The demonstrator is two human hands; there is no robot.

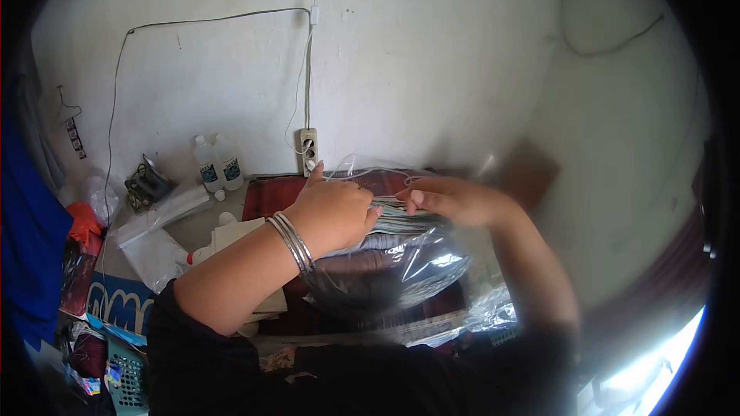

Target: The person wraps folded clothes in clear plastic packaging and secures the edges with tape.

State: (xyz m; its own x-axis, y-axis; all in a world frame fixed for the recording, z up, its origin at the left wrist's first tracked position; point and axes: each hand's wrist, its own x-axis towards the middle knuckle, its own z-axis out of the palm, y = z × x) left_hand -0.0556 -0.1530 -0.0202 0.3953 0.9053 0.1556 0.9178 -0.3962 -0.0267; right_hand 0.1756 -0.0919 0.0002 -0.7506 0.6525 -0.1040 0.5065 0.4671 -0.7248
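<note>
A red cloth lies under the bag, clear film around folded layers, long axis running left-right. Left hand, mostly curled, and right hand, half open, meet its far side; any grip cannot be told. The sign's lettering is partly hidden, the bottles' labels unreadably small.

At centre, on a cloth, a plastic bag with a stack inside; over the bag's far side, left hand to the left, right hand to the right. Behind, against the wall, a power strip, with a cable above and to the left. Left of the strip, two bottles side by side; before them, plastic sleeves. At near left, beside a sleeve, a basket.
</note>
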